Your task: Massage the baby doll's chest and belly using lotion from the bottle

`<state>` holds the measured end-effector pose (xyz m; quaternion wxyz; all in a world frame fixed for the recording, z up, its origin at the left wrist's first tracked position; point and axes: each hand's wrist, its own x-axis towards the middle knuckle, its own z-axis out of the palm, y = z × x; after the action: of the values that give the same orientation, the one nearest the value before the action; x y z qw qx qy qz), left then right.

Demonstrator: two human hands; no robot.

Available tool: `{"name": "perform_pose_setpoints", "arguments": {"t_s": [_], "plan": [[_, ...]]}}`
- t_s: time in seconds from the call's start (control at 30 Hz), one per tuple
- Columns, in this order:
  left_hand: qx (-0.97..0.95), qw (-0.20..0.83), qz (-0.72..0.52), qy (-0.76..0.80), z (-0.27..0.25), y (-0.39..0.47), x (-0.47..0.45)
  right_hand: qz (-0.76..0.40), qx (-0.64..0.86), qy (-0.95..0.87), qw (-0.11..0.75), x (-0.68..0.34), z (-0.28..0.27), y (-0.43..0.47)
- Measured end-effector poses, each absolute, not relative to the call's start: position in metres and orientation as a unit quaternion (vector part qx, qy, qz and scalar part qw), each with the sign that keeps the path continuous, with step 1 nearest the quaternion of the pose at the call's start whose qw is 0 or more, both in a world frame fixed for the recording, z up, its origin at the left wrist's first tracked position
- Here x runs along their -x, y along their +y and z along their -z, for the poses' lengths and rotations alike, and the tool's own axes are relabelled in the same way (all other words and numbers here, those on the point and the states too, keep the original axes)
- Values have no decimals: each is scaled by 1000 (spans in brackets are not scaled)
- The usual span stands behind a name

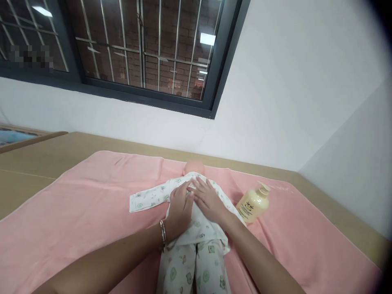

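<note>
A baby doll lies on its back in a white long-sleeved top and matching trousers, both printed with small green figures. Its smooth pinkish head shows just past the collar. My left hand, with a bracelet at the wrist, rests on the chest of the top, fingers stretched forward. Flat beside it on the upper chest lies my right hand, its fingers extended and meeting the left fingertips. One sleeve reaches out flat to the left; the other is partly covered by my right forearm.
Right of the doll a pale yellow pump bottle leans on the pink sheet. The sheet covers a wooden surface against a white wall. A dark-framed window with bars is above.
</note>
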<state>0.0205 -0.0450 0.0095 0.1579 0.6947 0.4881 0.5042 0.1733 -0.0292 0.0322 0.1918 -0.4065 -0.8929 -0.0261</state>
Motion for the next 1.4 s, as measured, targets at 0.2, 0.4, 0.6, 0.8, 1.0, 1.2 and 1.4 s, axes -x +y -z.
{"name": "perform_pose_setpoints", "arguments": {"t_s": [0.2, 0.4, 0.6, 0.8, 1.0, 1.2, 1.4], "plan": [[-710, 137, -496, 481, -5, -48, -17, 55, 601, -776, 183, -158, -20, -46], [-726, 127, -504, 450, -10, -47, -17, 76, 485, -854, 174, -140, -26, -63], [-732, 92, -480, 474, -2, -47, -18, -6, 553, -790, 265, -169, -20, -24], [-811, 25, -465, 354, -3, -53, -12, 32, 594, -771, 228, -165, -19, -37], [-779, 15, -448, 439, -1, -52, -15, 53, 600, -774, 197, -158, -23, -47], [-778, 45, -417, 468, -6, -43, -13, 64, 516, -815, 256, -157, -15, -51], [-768, 78, -413, 483, -10, -29, -9, -7, 570, -759, 316, -168, -12, -36]]}}
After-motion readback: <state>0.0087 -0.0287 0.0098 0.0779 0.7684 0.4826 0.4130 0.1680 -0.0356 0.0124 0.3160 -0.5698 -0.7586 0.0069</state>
